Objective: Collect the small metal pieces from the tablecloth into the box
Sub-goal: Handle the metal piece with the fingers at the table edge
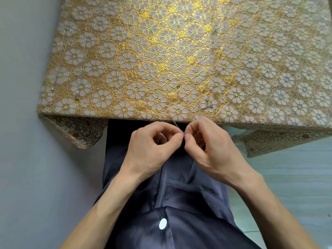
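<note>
Both hands are in front of the body, just below the near edge of the table, and they meet in the middle. The left hand (152, 142) comes from the lower left, with the back of the hand turned up and the wrist a little bent. Its fingers are curled inward, and the thumb and the forefinger are pressed together at the tips. The right hand (210, 142) comes from the lower right in a mirrored pose, with the fingers also curled and the thumb tip against the forefinger. The two thumb tips are almost touching each other.

Between these fingertips both hands pinch a thin metal chain (177, 127). From the pinch it goes up and to the left, to the edge of the tablecloth (161, 51), where it touches the hem. It is very fine, and I cannot tell where it ends on the cloth.

The tablecloth is gold with a flower pattern and hangs over the table's edge. A small metal piece (207, 105) lies on it near the front edge, just above the right hand. Another tiny piece (177, 86) lies further in, near the middle. Two more pieces (77, 97) lie close to the left edge of the cloth.

Both forearms are bare. Below the hands is a dark blue-grey shirt (179, 194) with a white button (163, 224).
</note>
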A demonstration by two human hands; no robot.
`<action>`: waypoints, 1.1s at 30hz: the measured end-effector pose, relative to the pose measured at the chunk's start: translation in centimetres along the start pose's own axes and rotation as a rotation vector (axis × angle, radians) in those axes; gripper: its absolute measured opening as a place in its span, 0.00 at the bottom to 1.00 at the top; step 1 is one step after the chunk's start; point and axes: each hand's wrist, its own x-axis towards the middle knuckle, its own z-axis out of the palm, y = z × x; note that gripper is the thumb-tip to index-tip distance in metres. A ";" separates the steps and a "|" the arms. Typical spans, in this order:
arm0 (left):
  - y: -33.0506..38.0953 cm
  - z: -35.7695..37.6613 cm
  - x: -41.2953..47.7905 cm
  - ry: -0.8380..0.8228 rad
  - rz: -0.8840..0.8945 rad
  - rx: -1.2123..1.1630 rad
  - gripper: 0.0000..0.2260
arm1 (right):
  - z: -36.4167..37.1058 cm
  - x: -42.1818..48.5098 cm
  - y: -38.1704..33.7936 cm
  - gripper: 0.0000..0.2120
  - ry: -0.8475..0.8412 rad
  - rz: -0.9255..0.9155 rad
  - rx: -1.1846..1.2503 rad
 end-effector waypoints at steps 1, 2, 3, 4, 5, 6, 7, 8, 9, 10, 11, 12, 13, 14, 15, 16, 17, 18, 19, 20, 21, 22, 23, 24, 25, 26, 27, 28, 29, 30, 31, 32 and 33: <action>0.0 0.0 0.0 -0.003 -0.004 -0.005 0.05 | 0.0 0.0 0.1 0.06 0.001 -0.008 -0.019; -0.1 0.0 0.1 -0.006 -0.008 -0.008 0.07 | 0.0 0.0 0.1 0.07 0.002 -0.015 -0.037; -0.1 0.0 0.1 -0.011 -0.015 -0.010 0.07 | 0.0 0.0 0.2 0.07 0.004 -0.021 -0.054; -0.1 0.0 0.1 -0.016 -0.023 -0.012 0.07 | 0.1 0.0 0.2 0.07 0.006 -0.028 -0.066; -0.2 0.0 0.1 -0.019 -0.032 -0.015 0.06 | 0.1 0.0 0.2 0.07 0.009 -0.035 -0.077; -0.2 0.0 0.1 -0.022 -0.038 -0.017 0.05 | 0.1 0.0 0.3 0.08 0.011 -0.042 -0.084; -0.2 -0.1 0.1 -0.024 -0.041 -0.019 0.06 | 0.2 0.0 0.3 0.08 0.011 -0.046 -0.091; -0.3 -0.1 0.1 -0.029 -0.041 -0.023 0.07 | 0.2 0.0 0.3 0.08 0.010 -0.049 -0.098; -0.3 -0.2 0.1 -0.038 -0.043 -0.029 0.09 | 0.2 0.1 0.2 0.08 0.009 -0.053 -0.107; -0.4 -0.2 0.1 -0.048 -0.047 -0.036 0.10 | 0.2 0.1 0.2 0.08 0.008 -0.057 -0.116; -0.4 -0.3 0.2 -0.058 -0.054 -0.042 0.10 | 0.3 0.1 0.2 0.08 0.007 -0.062 -0.120; -0.5 -0.3 0.2 -0.066 -0.060 -0.047 0.11 | 0.3 0.1 0.1 0.09 0.006 -0.066 -0.121; -0.5 -0.3 0.3 -0.072 -0.065 -0.050 0.11 | 0.3 0.1 0.1 0.09 0.005 -0.068 -0.119; -0.5 -0.3 0.3 -0.079 -0.069 -0.053 0.11 | 0.3 0.0 0.0 0.09 0.003 -0.068 -0.116; -0.5 -0.3 0.3 -0.084 -0.072 -0.057 0.11 | 0.3 0.0 0.0 0.09 0.000 -0.069 -0.114; -0.5 -0.3 0.4 -0.088 -0.076 -0.057 0.11 | 0.4 0.0 0.0 0.09 -0.003 -0.071 -0.113; -0.5 -0.4 0.4 -0.090 -0.079 -0.055 0.11 | 0.4 0.0 0.0 0.09 -0.005 -0.074 -0.114; -0.5 -0.4 0.4 -0.090 -0.082 -0.053 0.11 | 0.4 0.0 0.0 0.09 -0.005 -0.077 -0.116; -0.5 -0.4 0.4 -0.091 -0.084 -0.053 0.11 | 0.4 0.1 0.0 0.09 -0.003 -0.078 -0.117; -0.5 -0.4 0.4 -0.092 -0.084 -0.053 0.11 | 0.4 0.1 0.0 0.10 -0.001 -0.077 -0.116; -0.5 -0.5 0.4 -0.093 -0.084 -0.054 0.11 | 0.4 0.1 0.0 0.10 0.001 -0.076 -0.115; -0.5 -0.5 0.4 -0.095 -0.084 -0.052 0.10 | 0.4 0.1 0.0 0.10 0.003 -0.075 -0.115; -0.5 -0.5 0.5 -0.095 -0.085 -0.049 0.09 | 0.4 0.1 0.0 0.10 0.004 -0.074 -0.116; -0.4 -0.6 0.5 -0.095 -0.087 -0.048 0.08 | 0.4 0.1 0.0 0.10 0.005 -0.075 -0.117; -0.4 -0.6 0.5 -0.094 -0.089 -0.047 0.07 | 0.4 0.1 0.0 0.10 0.004 -0.076 -0.113; -0.4 -0.7 0.5 -0.094 -0.087 -0.046 0.07 | 0.4 0.1 0.0 0.09 0.001 -0.075 -0.103; -0.4 -0.7 0.5 -0.095 -0.083 -0.047 0.09 | 0.4 0.1 0.1 0.09 -0.004 -0.071 -0.086; -0.4 -0.8 0.5 -0.096 -0.080 -0.050 0.10 | 0.4 0.2 0.2 0.08 -0.012 -0.065 -0.066; -0.4 -0.8 0.5 -0.096 -0.078 -0.055 0.10 | 0.4 0.2 0.2 0.07 -0.018 -0.057 -0.048; -0.4 -0.8 0.6 -0.098 -0.074 -0.059 0.10 | 0.4 0.2 0.2 0.06 -0.023 -0.047 -0.033; -0.4 -0.8 0.6 -0.100 -0.071 -0.061 0.10 | 0.4 0.2 0.2 0.06 -0.025 -0.039 -0.021; -0.4 -0.9 0.6 -0.102 -0.070 -0.061 0.10 | 0.3 0.2 0.2 0.06 -0.026 -0.033 -0.011; -0.4 -0.9 0.6 -0.102 -0.070 -0.058 0.10 | 0.3 0.2 0.2 0.06 -0.027 -0.029 -0.003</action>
